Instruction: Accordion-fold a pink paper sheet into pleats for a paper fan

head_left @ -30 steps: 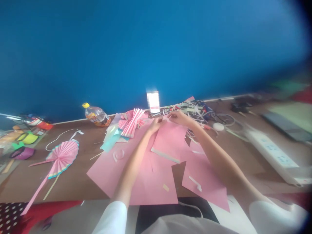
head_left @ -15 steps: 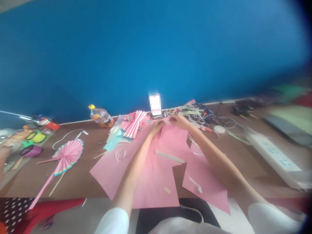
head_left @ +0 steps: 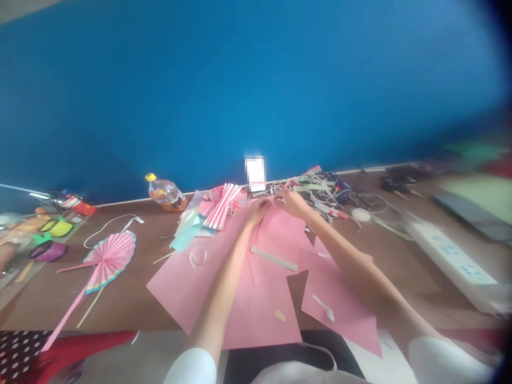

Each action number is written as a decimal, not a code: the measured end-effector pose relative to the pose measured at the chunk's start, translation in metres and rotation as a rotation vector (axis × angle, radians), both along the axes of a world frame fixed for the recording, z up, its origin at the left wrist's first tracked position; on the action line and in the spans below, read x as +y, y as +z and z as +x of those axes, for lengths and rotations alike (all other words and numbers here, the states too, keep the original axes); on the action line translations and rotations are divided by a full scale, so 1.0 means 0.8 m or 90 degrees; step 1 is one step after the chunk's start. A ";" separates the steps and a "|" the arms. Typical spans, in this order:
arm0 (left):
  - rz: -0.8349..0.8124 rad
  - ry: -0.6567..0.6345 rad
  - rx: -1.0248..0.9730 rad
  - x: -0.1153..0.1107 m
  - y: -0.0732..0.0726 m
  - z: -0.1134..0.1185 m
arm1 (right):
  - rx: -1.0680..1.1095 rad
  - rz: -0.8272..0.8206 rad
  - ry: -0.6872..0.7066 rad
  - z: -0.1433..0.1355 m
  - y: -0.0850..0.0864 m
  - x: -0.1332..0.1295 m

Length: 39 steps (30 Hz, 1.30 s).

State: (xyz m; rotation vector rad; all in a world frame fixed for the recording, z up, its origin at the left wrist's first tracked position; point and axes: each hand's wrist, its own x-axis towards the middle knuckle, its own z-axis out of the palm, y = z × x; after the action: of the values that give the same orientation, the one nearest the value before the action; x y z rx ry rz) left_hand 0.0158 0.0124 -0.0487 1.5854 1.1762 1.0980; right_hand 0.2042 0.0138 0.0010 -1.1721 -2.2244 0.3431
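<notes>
Both hands meet at the far edge of the pink paper sheets (head_left: 260,320) spread over the brown table. My left hand (head_left: 258,208) is closed at the top of a pink sheet, its fingertips small and blurred. Beside it on the right, my right hand (head_left: 290,201) has its fingers pinched together at the same sheet (head_left: 280,229). Whatever lies between the fingertips is too small to tell. A pale strip (head_left: 274,258) lies across the pink paper below the hands. A pink-and-white pleated paper piece (head_left: 222,208) sits left of my left hand.
Tangled paper scraps and cables (head_left: 328,189) lie behind my right hand. A bottle with a yellow cap (head_left: 166,193) leans at the wall. Further left is a pink pleated fan (head_left: 114,256); a white power strip (head_left: 454,261) is at the right. Another person's hand (head_left: 7,253) shows far left.
Both hands stay close together at the sheet's far edge, with small finger shifts. The pale strip and the pink sheet under it have shifted slightly left.
</notes>
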 end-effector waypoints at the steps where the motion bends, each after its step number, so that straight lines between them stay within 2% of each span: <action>1: 0.009 -0.006 0.000 0.000 -0.001 0.000 | -0.009 0.018 -0.012 -0.003 0.000 -0.002; 5: 0.042 -0.032 -0.025 -0.003 -0.002 -0.001 | -0.044 0.054 -0.026 -0.010 -0.002 -0.009; 9: 0.028 -0.051 -0.056 -0.007 0.004 0.000 | -0.053 0.052 -0.010 -0.010 -0.002 -0.011; 13: 0.018 -0.080 -0.076 -0.009 0.006 0.002 | -0.087 0.029 -0.024 -0.007 0.005 -0.012; 19: 0.027 -0.080 -0.061 -0.010 0.004 0.003 | -0.131 0.019 -0.049 -0.011 0.013 -0.018; 28: 0.033 -0.079 -0.058 -0.005 -0.001 0.001 | -0.035 -0.014 0.010 -0.002 0.009 -0.009; 39: 0.030 -0.081 -0.053 -0.003 -0.004 -0.001 | 0.036 -0.043 0.003 0.001 0.005 -0.005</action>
State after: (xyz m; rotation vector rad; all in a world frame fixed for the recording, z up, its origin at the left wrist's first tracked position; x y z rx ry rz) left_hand 0.0149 0.0099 -0.0516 1.6114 0.9872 1.1037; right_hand 0.2053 0.0096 0.0051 -1.1789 -2.1823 0.4515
